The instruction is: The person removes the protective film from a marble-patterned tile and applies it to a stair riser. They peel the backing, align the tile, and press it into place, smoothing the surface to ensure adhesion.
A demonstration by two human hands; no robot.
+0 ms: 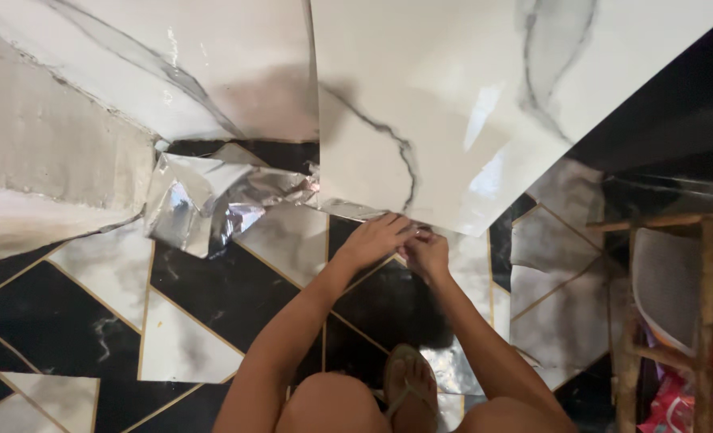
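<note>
— What are the hands working on?

— Both are pinching the near corner of the large glossy white marble-patterned sheet (452,120), which is stretching up and away from the fingers. The left hand (376,239) and right hand (426,252) are touching, fingers closed on its edge.

— And around them?

— Crumpled silver backing film (204,200) is lying left of the fingers, on the black-and-white tiled floor (76,321).

The big sheet (452,104) is white with grey wavy lines, like marble. The floor (76,321) has black and white shapes with thin gold lines between them. The crumpled backing (204,200) is shiny silver. The sandal (408,385) is pale green.
</note>
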